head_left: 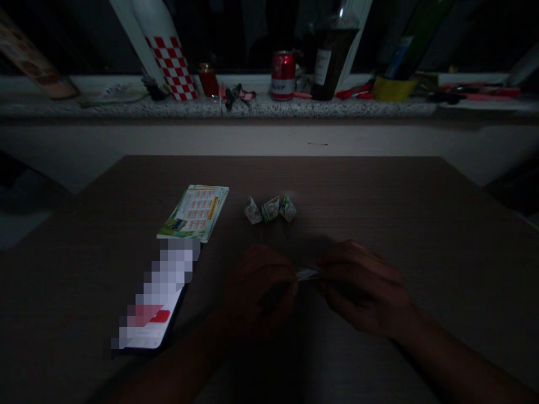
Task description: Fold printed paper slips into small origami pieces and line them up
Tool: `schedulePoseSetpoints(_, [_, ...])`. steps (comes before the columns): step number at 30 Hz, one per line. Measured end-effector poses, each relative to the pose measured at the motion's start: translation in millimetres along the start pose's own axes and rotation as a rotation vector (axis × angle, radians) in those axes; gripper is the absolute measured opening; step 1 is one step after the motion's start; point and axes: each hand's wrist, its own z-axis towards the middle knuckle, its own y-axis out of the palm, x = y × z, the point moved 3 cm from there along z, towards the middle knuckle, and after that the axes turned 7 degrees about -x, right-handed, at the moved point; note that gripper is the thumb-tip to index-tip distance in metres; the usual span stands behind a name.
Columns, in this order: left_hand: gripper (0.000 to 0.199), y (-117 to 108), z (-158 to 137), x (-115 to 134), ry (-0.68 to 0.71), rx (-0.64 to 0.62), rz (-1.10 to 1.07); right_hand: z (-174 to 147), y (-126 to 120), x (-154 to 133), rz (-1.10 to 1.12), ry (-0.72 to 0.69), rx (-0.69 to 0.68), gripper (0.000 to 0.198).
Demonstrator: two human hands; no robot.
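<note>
Between my two hands a small folded piece of paper (307, 274) shows as a pale strip above the table. My left hand (263, 283) pinches its left end, and my right hand (364, 286) has its fingers closed on the right end. Most of the paper is hidden by the fingers and dim light. Just beyond the hands, three small folded paper shapes (270, 209) sit in a row on the table. To the left lies a stack of printed calendar cards (196, 210), with a lit phone (147, 334) below it, its screen partly blurred out.
The dark wooden table (379, 191) meets a wall under a granite windowsill (248, 110). Along the sill stand a red-and-white checkered bottle (172, 67), a red can (282, 76), a dark bottle (332, 62), a yellow holder (393, 88) and several small items.
</note>
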Motion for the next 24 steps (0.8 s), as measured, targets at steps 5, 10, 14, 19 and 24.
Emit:
schedulePoseSetpoints(5, [0.014,0.7,-0.7,0.3,0.005,-0.004,-0.006,-1.1,1.2,1.3,0.002,-0.006,-0.019,0.020])
schedulePoseSetpoints(10, [0.013,0.9,-0.3,1.1,0.023,-0.001,-0.003,-2.4,2.4,2.3,-0.007,-0.009,-0.027,0.021])
schedulePoseSetpoints(14, [0.015,1.8,-0.7,0.7,0.007,-0.011,-0.004,-4.4,2.0,3.4,-0.016,-0.008,-0.013,0.024])
schedulePoseSetpoints(19, [0.014,4.4,-0.6,-0.1,0.012,-0.034,-0.001,-6.3,1.7,4.0,-0.035,0.013,-0.019,0.025])
schedulePoseSetpoints(24, [0.014,8.1,-0.8,-1.6,0.038,-0.034,0.006,-8.8,1.9,4.2,-0.066,0.023,-0.008,0.025])
